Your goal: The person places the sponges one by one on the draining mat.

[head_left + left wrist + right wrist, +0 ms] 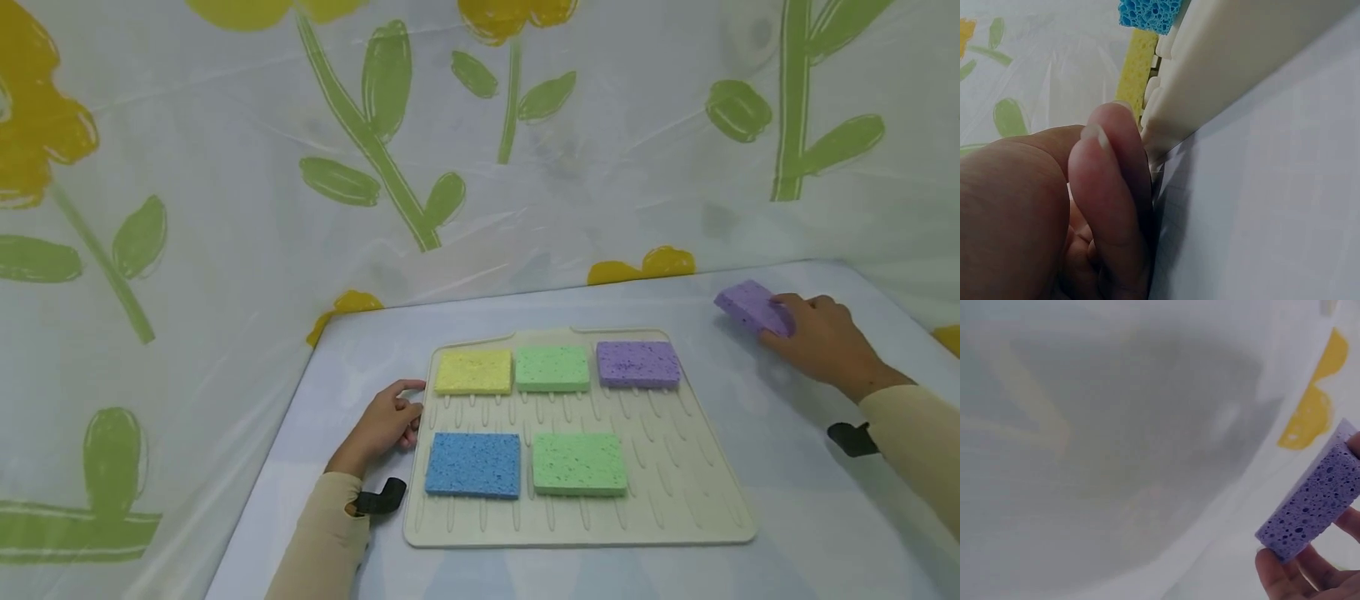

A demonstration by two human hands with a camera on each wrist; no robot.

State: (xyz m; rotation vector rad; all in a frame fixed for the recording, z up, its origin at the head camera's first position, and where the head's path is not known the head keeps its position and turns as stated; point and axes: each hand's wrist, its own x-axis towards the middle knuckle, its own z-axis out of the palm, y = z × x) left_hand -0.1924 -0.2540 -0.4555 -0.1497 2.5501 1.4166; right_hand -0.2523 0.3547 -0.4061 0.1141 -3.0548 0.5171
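Note:
In the head view, a purple sponge is held up at the right by my right hand, whose fingers and thumb grip its edges. The right wrist view shows the same purple sponge, its porous side facing the camera. My left hand rests by the left edge of a cream ribbed tray, fingers loosely bent and touching that edge. On the tray lie a yellow sponge, a green sponge and a purple sponge behind, with a blue sponge and another green sponge in front.
The tray stands on a pale-covered table. Behind and to the left hangs a white curtain printed with yellow flowers and green stems. Black straps sit at both wrists.

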